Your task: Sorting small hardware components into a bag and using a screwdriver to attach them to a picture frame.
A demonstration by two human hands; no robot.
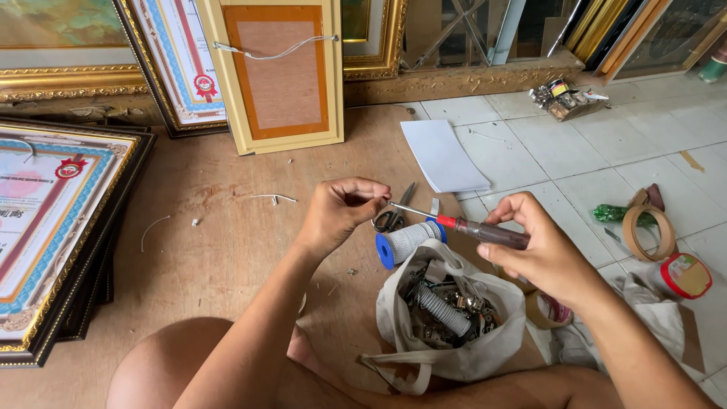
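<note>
My right hand (541,254) grips a screwdriver (462,225) with a dark handle and red collar, its shaft pointing left. My left hand (344,208) pinches something small at the screwdriver's tip; the item is too small to make out. Just below the hands lie a spool of white cord with blue ends (407,241) and black-handled scissors (394,216). An open cloth bag (394,318) full of metal hardware sits in front of my legs.
A stack of dark framed certificates (53,227) lies at the left. A frame shown from its back with a hanging cord (276,76) leans against the wall beside others. White paper sheets (447,155), tape rolls (647,231) and a red-lidded container (681,276) rest on the tiled floor.
</note>
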